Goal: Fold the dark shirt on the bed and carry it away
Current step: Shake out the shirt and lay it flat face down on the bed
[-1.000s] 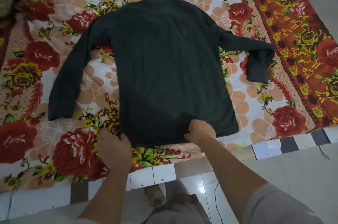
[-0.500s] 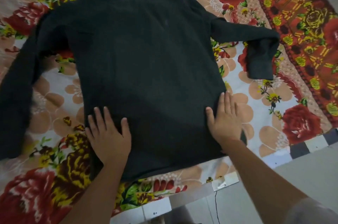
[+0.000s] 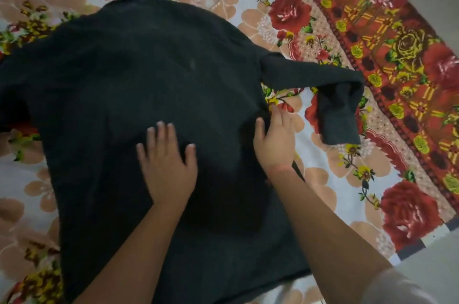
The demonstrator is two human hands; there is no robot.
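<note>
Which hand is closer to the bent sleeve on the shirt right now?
The right hand. It lies at the shirt's side edge, just across a strip of bedsheet from the bent sleeve. The left hand presses the middle of the shirt, farther away.

Two bare forearms, left hand (image 3: 167,167), right hand (image 3: 275,142), thin reddish thread at right wrist, pale short sleeve (image 3: 397,286)

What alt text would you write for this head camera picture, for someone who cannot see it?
Seen from above, a person's left hand presses flat on a dark shirt spread over a floral bedspread, while the right hand rests at the shirt's right edge. One sleeve lies bent to the right, its cuff pointing toward the viewer.
</note>
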